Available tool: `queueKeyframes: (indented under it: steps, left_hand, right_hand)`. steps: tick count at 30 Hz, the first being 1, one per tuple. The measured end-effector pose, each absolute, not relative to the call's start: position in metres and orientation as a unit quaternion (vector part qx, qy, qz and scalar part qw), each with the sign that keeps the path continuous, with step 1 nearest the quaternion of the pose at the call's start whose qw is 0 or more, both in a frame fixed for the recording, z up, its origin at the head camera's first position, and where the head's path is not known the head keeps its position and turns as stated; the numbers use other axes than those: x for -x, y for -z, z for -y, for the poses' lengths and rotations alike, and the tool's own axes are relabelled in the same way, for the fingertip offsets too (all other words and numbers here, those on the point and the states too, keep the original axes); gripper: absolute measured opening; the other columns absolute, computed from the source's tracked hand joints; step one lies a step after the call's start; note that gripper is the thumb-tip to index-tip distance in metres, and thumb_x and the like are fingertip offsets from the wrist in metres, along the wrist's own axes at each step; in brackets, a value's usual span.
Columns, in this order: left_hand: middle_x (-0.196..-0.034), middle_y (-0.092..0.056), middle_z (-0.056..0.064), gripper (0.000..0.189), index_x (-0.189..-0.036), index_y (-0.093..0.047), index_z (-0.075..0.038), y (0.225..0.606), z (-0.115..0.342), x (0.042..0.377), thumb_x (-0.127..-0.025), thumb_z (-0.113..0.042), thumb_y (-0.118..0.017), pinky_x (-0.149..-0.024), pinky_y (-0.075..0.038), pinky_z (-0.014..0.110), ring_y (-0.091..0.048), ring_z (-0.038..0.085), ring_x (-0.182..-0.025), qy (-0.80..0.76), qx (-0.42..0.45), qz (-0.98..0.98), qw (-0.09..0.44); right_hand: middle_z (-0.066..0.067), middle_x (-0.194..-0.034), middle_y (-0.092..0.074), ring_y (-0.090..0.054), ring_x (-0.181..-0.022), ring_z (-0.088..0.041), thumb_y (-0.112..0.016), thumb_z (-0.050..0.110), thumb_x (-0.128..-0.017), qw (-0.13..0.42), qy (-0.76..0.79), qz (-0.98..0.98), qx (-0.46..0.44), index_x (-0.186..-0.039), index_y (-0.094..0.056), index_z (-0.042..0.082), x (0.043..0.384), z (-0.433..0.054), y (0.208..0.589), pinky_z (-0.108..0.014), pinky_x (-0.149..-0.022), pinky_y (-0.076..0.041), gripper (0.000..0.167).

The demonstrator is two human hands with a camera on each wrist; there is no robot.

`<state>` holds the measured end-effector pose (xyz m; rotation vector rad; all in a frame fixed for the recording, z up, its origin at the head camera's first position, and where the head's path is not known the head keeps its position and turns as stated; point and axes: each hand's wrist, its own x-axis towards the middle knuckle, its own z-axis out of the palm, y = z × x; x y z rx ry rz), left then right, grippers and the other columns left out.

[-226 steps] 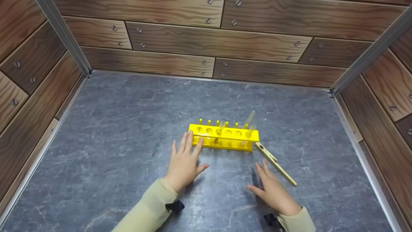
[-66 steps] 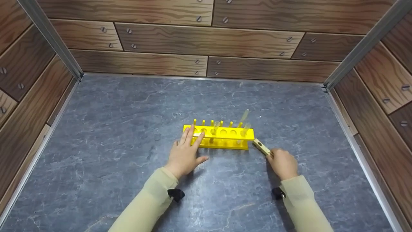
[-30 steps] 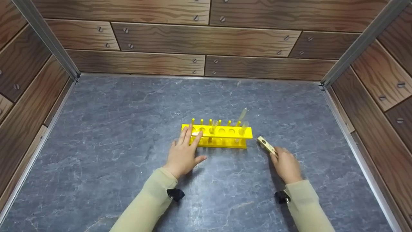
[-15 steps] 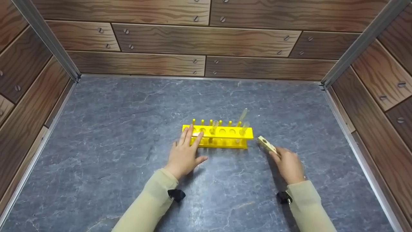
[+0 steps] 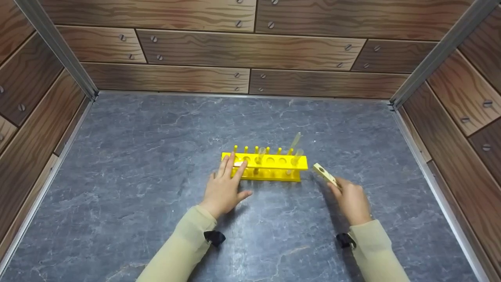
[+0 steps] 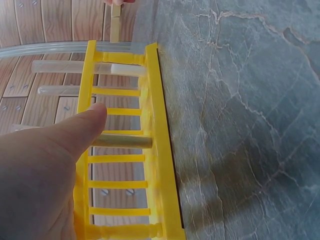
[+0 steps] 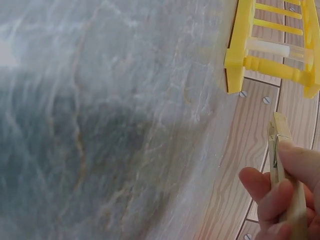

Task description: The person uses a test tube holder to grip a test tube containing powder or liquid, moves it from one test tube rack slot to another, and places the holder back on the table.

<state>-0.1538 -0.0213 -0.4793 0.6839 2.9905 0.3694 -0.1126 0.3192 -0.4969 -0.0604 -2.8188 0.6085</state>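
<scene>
A yellow test tube rack [image 5: 289,165] stands mid-table. My left hand [image 5: 222,194] rests straight fingers on its left end, thumb [image 6: 92,122] held out along the front. One tube [image 5: 298,155] sits in the rightmost hole, with white contents [image 6: 127,69] showing in the left wrist view. Another tube [image 5: 261,152], in the third hole from the left, has brownish contents [image 6: 125,141]. A third tube [image 5: 296,140] is on the back peg at the right. Right of the rack, my right hand [image 5: 352,201] grips a wooden test tube clamp [image 7: 281,130], its head pointing toward the rack.
The grey marbled tabletop [image 5: 156,137] is bounded by a wood-patterned back wall [image 5: 250,47] and side walls. Metal strips [image 5: 434,188] run along the edges. Several yellow pegs [image 5: 246,149] rise behind the rack.
My right hand, open beside the clamp at first, has taken hold of it and drawn it slightly right, away from the rack. The left hand keeps its place on the rack.
</scene>
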Motion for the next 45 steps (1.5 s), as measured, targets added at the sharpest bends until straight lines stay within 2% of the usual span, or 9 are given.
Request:
queueKeyframes:
  steps: [21, 27, 33, 39, 45]
  left_hand:
    - [-0.156, 0.003, 0.013, 0.085, -0.151, -0.015, -0.023, 0.477, 0.020, 0.158, -0.085, -0.059, -0.054, -0.098, -0.031, 0.061, -0.003, 0.030, -0.141, -0.130, -0.220, -0.967, 0.025]
    - [-0.156, 0.004, 0.012, 0.087, -0.151, -0.015, -0.022, 0.476, 0.020, 0.159, -0.083, -0.062, -0.054, -0.098, -0.030, 0.063, -0.002, 0.030, -0.141, -0.132, -0.219, -0.966, 0.031]
    - [-0.156, 0.003, 0.012, 0.089, -0.151, -0.016, -0.023, 0.477, 0.020, 0.159, -0.082, -0.065, -0.053, -0.101, -0.022, 0.065, -0.003, 0.031, -0.141, -0.125, -0.220, -0.967, 0.024]
    - [-0.156, 0.005, 0.011, 0.090, -0.151, -0.014, -0.024, 0.478, 0.024, 0.154, -0.081, -0.066, -0.052, -0.103, -0.014, 0.066, -0.001, 0.029, -0.141, -0.119, -0.215, -0.969, 0.033]
    - [-0.156, 0.004, 0.012, 0.091, -0.151, -0.014, -0.023, 0.477, 0.021, 0.154, -0.081, -0.069, -0.049, -0.103, -0.013, 0.065, -0.001, 0.030, -0.141, -0.112, -0.219, -0.969, 0.029]
  right_hand:
    - [-0.004, -0.059, -0.054, -0.040, -0.044, -0.014, -0.065, 0.017, -0.088, 0.141, -0.218, 0.966, 0.021, -0.102, -0.067, -0.004, 0.114, -0.318, 0.481, -0.030, -0.042, -0.034, 0.025]
    - [-0.003, -0.057, -0.050, -0.039, -0.045, -0.014, -0.066, 0.016, -0.087, 0.161, -0.207, 0.965, 0.005, -0.096, -0.067, -0.002, 0.114, -0.318, 0.479, -0.031, -0.042, -0.034, 0.020]
    - [-0.003, -0.057, -0.049, -0.039, -0.045, -0.015, -0.065, 0.016, -0.088, 0.161, -0.208, 0.965, 0.009, -0.094, -0.067, -0.001, 0.113, -0.316, 0.477, -0.031, -0.043, -0.034, 0.018]
    - [-0.004, -0.059, -0.053, -0.040, -0.045, -0.014, -0.065, 0.016, -0.088, 0.137, -0.216, 0.967, 0.019, -0.099, -0.067, -0.002, 0.108, -0.312, 0.478, -0.030, -0.042, -0.035, 0.022]
    - [-0.006, -0.061, -0.054, -0.040, -0.047, -0.016, -0.066, 0.014, -0.087, 0.152, -0.212, 0.965, 0.011, -0.098, -0.067, -0.002, 0.106, -0.316, 0.475, -0.032, -0.044, -0.036, 0.020]
